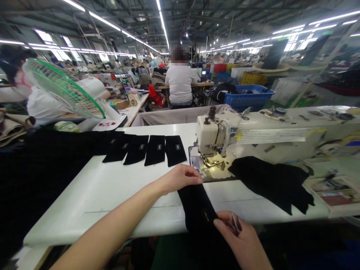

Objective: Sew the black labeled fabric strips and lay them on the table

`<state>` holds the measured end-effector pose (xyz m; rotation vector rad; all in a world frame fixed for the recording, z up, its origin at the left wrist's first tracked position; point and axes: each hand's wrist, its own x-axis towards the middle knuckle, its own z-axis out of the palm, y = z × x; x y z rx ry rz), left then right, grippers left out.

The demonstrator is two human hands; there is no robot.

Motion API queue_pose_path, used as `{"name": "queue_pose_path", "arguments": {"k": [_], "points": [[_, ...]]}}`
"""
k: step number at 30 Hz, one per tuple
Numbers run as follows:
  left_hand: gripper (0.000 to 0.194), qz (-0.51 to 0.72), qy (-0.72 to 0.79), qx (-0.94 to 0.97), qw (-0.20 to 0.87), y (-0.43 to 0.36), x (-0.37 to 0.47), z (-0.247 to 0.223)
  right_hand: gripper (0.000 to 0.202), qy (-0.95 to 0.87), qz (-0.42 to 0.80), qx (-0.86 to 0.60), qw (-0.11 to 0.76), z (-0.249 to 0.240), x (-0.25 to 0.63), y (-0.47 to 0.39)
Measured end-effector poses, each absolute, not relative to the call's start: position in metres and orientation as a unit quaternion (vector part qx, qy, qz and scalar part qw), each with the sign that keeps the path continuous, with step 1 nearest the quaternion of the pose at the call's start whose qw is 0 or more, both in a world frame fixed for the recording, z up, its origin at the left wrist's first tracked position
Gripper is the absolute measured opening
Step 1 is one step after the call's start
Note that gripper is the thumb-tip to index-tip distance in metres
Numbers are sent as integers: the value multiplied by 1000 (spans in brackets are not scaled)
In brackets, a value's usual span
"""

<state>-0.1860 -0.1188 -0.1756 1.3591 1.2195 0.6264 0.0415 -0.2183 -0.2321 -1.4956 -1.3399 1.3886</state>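
Note:
A black fabric piece (197,208) with a small label hangs over the front edge of the white sewing table (118,195). My left hand (180,178) pinches its upper end, close to the needle plate. Lower down, my right hand (239,234) grips the right edge beside the label. A small metal tool (235,224), perhaps thread snips, is tucked in the right hand; its lower part is hidden by the fingers. Ahead of both hands stands the sewing machine head (210,135), its presser foot (210,162) over the metal plate. No fabric shows under the foot.
Several labelled black pieces (156,150) lie in a row behind my left hand. More black pieces (270,180) are right of the needle. Black fabric (33,180) covers the left side, near a green fan (67,88). A person (180,82) sits ahead; a blue basket (247,98) stands beyond.

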Motion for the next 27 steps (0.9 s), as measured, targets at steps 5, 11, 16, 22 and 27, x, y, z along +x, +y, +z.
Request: {"name": "queue_pose_path", "arguments": {"k": [5, 11, 16, 22, 27], "points": [[22, 274, 550, 646, 454, -108, -188, -187, 36, -521, 548, -577, 310, -241, 47, -228], [18, 199, 544, 800, 155, -87, -173, -212, 41, -534, 474, -591, 374, -254, 38, -233], [12, 174, 517, 838, 8, -76, -164, -221, 36, -574, 439, -564, 399, -259, 35, -231], [19, 176, 496, 850, 33, -86, -168, -224, 26, -763, 301, -385, 424, -259, 53, -220], [22, 182, 442, 878, 26, -88, -175, -222, 38, -826, 162, -360, 401, -260, 63, -209]]}}
